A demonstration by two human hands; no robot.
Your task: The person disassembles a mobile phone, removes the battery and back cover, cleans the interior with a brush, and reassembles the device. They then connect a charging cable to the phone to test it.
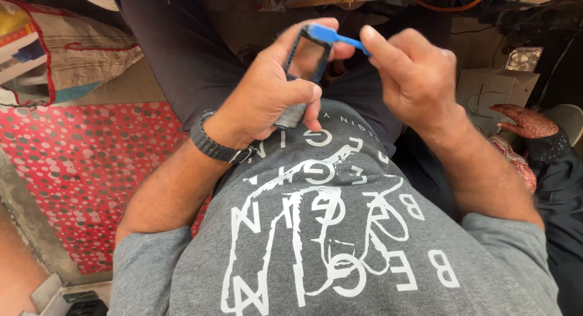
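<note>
We look down over our own grey printed shirt (pixel 340 243) at both hands raised in front of the chest. Our left hand (pixel 267 100), with a dark watch (pixel 214 144) strapped at the wrist, is wrapped around a small dark rectangular frame (pixel 308 54) with a pale, glassy middle; the thumb lies along its far edge and the fingers (pixel 313 94) curl across its near end, so the frame stands roughly upright between the two hands, above our lap. Our right hand (pixel 413 76) pinches the handle of a small blue brush (pixel 337 37) between thumb and forefinger, the other fingers folded in loosely; the blue head of the brush rests against the top corner of the frame, touching it. Below the hands are our dark trousers (pixel 182 54). To the left lies a red mat with pale dots (pixel 73 170), and beyond it a woven sack with red trim (pixel 67 54). At the right edge another person's hand (pixel 525 120), patterned in reddish brown, rests just beside a white box (pixel 495 91), with a dark sparkling sleeve (pixel 549 147) at the wrist; it stays well apart from our own hands. Cables (pixel 461 6) run along the top right.
</note>
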